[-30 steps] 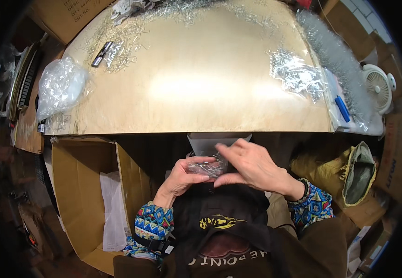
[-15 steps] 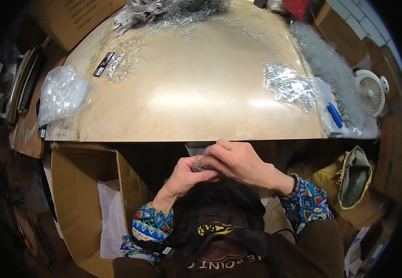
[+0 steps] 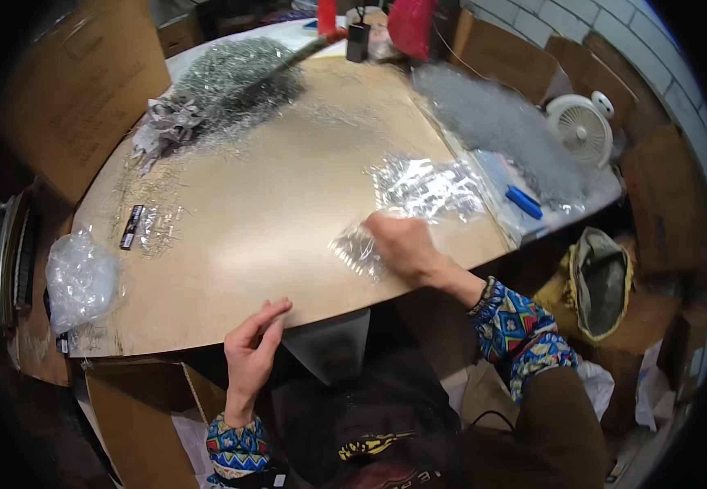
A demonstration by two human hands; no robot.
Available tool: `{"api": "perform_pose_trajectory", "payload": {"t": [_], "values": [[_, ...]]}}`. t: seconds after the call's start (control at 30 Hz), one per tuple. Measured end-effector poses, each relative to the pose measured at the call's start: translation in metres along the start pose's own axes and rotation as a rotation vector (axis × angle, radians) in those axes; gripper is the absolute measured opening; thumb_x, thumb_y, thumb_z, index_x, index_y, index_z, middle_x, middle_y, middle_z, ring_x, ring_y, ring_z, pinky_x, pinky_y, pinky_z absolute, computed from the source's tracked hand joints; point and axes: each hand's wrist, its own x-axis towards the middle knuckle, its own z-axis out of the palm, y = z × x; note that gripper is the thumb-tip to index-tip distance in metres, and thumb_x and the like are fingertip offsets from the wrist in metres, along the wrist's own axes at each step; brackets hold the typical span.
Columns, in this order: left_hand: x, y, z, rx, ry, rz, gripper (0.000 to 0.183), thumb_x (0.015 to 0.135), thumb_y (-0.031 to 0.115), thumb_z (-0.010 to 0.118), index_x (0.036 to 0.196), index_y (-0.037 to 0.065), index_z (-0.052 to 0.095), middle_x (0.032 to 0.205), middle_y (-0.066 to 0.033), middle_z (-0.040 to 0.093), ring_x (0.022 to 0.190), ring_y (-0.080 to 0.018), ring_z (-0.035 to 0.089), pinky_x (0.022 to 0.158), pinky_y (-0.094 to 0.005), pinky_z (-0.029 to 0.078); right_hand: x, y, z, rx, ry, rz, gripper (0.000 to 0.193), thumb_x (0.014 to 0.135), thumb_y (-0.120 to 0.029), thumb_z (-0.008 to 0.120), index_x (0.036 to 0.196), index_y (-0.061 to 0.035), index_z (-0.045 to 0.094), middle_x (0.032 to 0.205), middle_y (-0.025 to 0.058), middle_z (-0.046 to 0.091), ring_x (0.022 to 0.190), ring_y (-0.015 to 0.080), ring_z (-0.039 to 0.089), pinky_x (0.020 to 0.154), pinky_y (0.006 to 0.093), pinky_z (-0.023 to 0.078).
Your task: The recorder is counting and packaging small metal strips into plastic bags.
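My right hand is over the table, slightly blurred, its fingers curled down at the edge of a small clear packet of thin silver wire pieces. It appears to grip that packet. Just beyond it lies a shiny patch of similar clear packets. My left hand is at the table's front edge, fingers stretched out and thumb close to them; nothing shows in it. A light grey bin stands below the edge between my arms.
A heap of silver wire pieces and crumpled paper lie at the far left. Nearer are a black strip and a plastic bag. On the right are a blue marker, a white fan and an upright yellow sack.
My hands have come apart from in front of my body. The right moved out over the table with the packet; the left moved left to the edge. The view has shifted.
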Motion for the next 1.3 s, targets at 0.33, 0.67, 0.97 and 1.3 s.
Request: {"api": "perform_pose_trajectory", "payload": {"t": [0.33,0.67,0.97,1.3], "values": [[0.027,-0.020,-0.056,0.355,0.286,0.018,0.021,0.089,0.010,0.062,0.107,0.000,0.066,0.100,-0.0081,0.067,0.089,-0.0127,0.061,0.081,-0.0244,0.048,0.032,0.041,-0.031,-0.466,0.335,-0.013,0.028,0.089,-0.009,0.060,0.116,-0.0048,0.060,0.110,0.0114,0.062,0.107,0.0282,0.056,0.093,0.0387,0.039],[0.035,-0.025,-0.220,1.564,0.511,-0.122,0.050,0.094,0.035,0.052,0.126,-0.002,0.049,0.135,-0.0207,0.047,0.131,-0.0324,0.039,0.111,-0.0536,0.021,0.018,-0.062,0.008,-0.049,0.140,-0.370,0.026,0.077,0.009,0.062,0.101,-0.0010,0.062,0.095,0.0125,0.061,0.094,0.0302,0.057,0.084,0.0398,0.042],[-0.017,-0.017,-0.066,1.045,-0.166,0.588,0.032,0.076,0.007,0.069,0.106,0.000,0.064,0.110,-0.0113,0.065,0.108,-0.0275,0.059,0.090,-0.0361,0.049,-0.003,-0.147,0.039,0.127,-0.230,-0.745,0.058,0.077,-0.035,0.069,0.121,0.0003,0.056,0.125,0.0143,0.056,0.119,0.0259,0.052,0.102,0.0402,0.039],[-0.011,0.001,-0.067,0.755,-0.100,0.421,0.029,0.073,0.002,0.074,0.101,0.001,0.066,0.106,-0.0094,0.066,0.099,-0.0283,0.060,0.083,-0.0353,0.051,-0.021,-0.128,0.066,0.242,-0.194,-0.567,0.024,0.079,-0.008,0.064,0.102,0.0001,0.062,0.102,0.0096,0.064,0.094,0.0223,0.062,0.077,0.0332,0.050]]}}
